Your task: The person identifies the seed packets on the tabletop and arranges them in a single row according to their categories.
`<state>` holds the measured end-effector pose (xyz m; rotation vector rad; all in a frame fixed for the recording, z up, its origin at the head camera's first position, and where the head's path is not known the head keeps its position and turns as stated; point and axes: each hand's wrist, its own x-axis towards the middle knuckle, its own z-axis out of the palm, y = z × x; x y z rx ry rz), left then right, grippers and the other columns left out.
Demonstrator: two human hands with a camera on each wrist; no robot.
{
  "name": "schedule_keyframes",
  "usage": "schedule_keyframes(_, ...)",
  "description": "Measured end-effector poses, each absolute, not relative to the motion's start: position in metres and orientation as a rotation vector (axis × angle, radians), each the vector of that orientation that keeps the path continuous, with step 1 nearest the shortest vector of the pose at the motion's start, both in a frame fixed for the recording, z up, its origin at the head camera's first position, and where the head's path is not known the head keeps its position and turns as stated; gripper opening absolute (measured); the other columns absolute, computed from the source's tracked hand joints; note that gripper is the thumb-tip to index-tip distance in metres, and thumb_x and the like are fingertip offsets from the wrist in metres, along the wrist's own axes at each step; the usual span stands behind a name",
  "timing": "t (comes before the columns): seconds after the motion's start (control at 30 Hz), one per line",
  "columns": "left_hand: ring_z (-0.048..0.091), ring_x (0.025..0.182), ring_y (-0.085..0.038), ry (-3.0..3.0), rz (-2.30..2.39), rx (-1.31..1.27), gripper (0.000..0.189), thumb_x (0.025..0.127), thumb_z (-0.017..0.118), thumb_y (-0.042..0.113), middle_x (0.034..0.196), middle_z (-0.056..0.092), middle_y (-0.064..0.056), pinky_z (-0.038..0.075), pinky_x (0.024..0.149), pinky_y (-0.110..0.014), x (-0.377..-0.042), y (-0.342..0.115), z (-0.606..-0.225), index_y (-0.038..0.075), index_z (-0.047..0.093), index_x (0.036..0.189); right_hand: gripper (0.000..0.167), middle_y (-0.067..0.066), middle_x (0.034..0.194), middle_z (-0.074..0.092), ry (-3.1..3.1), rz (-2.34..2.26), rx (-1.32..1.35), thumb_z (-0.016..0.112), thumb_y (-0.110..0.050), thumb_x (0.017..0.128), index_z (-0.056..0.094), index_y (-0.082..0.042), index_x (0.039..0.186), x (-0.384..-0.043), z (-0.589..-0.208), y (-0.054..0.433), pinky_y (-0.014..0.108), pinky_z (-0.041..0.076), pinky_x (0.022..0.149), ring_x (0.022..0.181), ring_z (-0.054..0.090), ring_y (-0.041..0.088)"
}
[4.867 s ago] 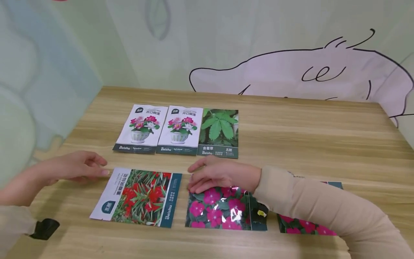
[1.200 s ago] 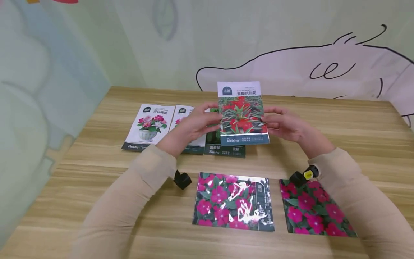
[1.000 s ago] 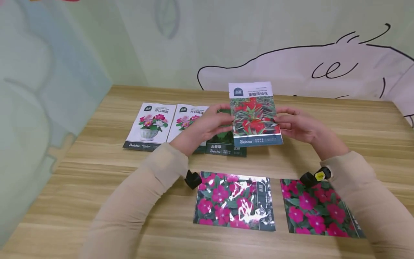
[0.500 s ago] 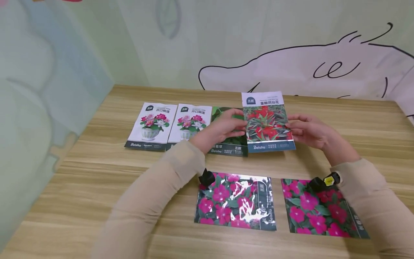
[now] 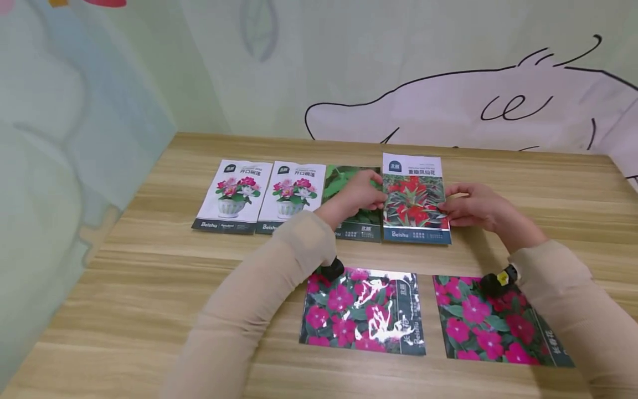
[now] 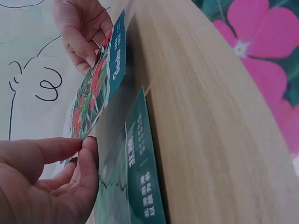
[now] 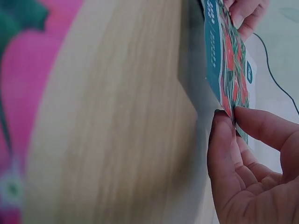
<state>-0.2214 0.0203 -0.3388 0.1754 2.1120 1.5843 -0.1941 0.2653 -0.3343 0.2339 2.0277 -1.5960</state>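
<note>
A seed packet with red flowers (image 5: 416, 202) is held upright-facing at the right end of the back row. My left hand (image 5: 360, 194) pinches its left edge between thumb and fingers, and my right hand (image 5: 473, 206) pinches its right edge. In the left wrist view the red-flower packet (image 6: 96, 86) stands slightly above the wooden tabletop. The right wrist view shows a gap with shadow below the packet (image 7: 229, 60) too. Directly to its left lies a green-leaf seed packet (image 5: 359, 230), partly covered by my left hand.
Two white seed packets with potted flowers (image 5: 231, 194) (image 5: 291, 194) lie left in the back row. In front lie two sideways pink-flower packets, one glossy (image 5: 344, 316), the other (image 5: 478, 327) partly under my right sleeve. A painted wall (image 5: 249, 83) borders the wooden table (image 5: 149, 310).
The red-flower packet, first lying sideways at the front left, was picked up and turned upright. Both hands carried it right and lowered it beside the green-leaf packet.
</note>
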Motion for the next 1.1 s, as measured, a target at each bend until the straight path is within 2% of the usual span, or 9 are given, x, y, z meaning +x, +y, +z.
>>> schedule_keyframes(0.27,0.050,0.052,-0.009,2.153,1.578,0.168,0.036,0.087,0.057,-0.006,0.075,0.053,-0.008,0.045,0.049,-0.015,-0.2214,0.0235,-0.3430,-0.008,0.044,0.121,0.034,-0.003,0.076,0.063,2.116,-1.422,0.226,0.060,-0.013,0.091,0.040,-0.002,0.117,-0.2010,-0.3356,0.2635,0.024,0.055,0.062,0.061,0.060,0.010)
schedule_keyframes(0.47,0.052,0.055,-0.011,2.171,1.557,0.173,0.037,0.087,0.057,-0.006,0.081,0.053,-0.010,0.046,0.051,-0.016,-0.2229,0.0235,-0.3425,-0.008,0.044,0.121,0.034,-0.002,0.076,0.063,2.121,-1.372,0.236,0.060,-0.014,0.091,0.041,-0.001,0.116,-0.2038,-0.3349,0.2636,0.024,0.055,0.063,0.062,0.060,0.011)
schedule_keyframes(0.7,0.051,0.055,-0.010,2.202,1.548,0.172,0.034,0.087,0.059,-0.005,0.081,0.053,-0.010,0.046,0.051,-0.015,-0.2235,0.0231,-0.3427,-0.009,0.047,0.119,0.035,0.000,0.074,0.063,2.126,-1.337,0.203,0.060,-0.011,0.091,0.040,0.000,0.117,-0.2030,-0.3306,0.2641,0.024,0.055,0.062,0.061,0.061,0.011)
schedule_keyframes(0.8,0.051,0.055,-0.010,2.220,1.540,0.171,0.034,0.088,0.059,-0.004,0.086,0.055,-0.013,0.046,0.052,-0.016,-0.2228,0.0226,-0.3427,-0.009,0.048,0.119,0.036,0.000,0.073,0.063,2.130,-1.329,0.199,0.059,-0.010,0.091,0.039,0.001,0.118,-0.2028,-0.3297,0.2642,0.024,0.055,0.062,0.062,0.061,0.011)
schedule_keyframes(0.97,0.052,0.055,-0.009,2.248,1.514,0.194,0.035,0.087,0.059,-0.003,0.104,0.059,-0.021,0.049,0.055,-0.016,-0.2214,0.0223,-0.3416,-0.009,0.049,0.120,0.037,0.000,0.074,0.063,2.137,-1.328,0.193,0.059,-0.009,0.091,0.038,0.002,0.120,-0.2026,-0.3293,0.2646,0.024,0.055,0.063,0.062,0.061,0.011)
schedule_keyframes(1.1,0.052,0.053,-0.008,2.299,1.459,0.234,0.036,0.087,0.060,-0.002,0.108,0.060,-0.021,0.050,0.056,-0.017,-0.2199,0.0229,-0.3394,-0.008,0.052,0.121,0.039,0.001,0.075,0.063,2.133,-1.331,0.201,0.059,-0.009,0.091,0.038,0.003,0.121,-0.2025,-0.3294,0.2660,0.025,0.055,0.064,0.063,0.061,0.011)
